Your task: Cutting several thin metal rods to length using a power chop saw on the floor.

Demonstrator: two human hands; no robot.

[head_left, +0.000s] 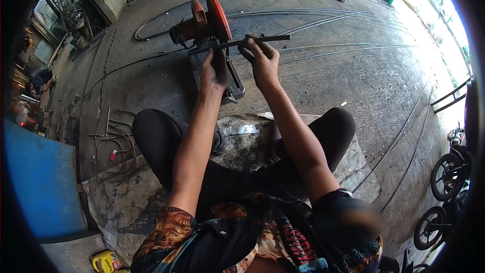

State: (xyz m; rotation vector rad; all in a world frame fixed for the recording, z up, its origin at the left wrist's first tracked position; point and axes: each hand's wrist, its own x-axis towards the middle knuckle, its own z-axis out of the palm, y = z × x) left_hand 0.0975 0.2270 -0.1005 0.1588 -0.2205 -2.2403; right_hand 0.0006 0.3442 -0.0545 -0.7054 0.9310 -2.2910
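Observation:
A dark, narrow metal bar [275, 38] is held up almost level in front of the red cut-off saw [218, 17]. My left hand [215, 68] grips the bar toward its left end, the thumb on the near side. My right hand [262, 63] pinches it farther right between thumb and fingers, and the bar's right end sticks out past that hand. Below my hands is the saw's grey metal base [236, 87], partly hidden by my left hand and wrist.
Long thin rods [323, 16] lie across the floor beyond the saw. Bent metal rods [121, 134] lie left of my knee. A blue panel [43, 179] stands at the left, a yellow container [106, 261] lower left. Motorcycles [447, 177] stand at right; another person [40, 80] crouches far left.

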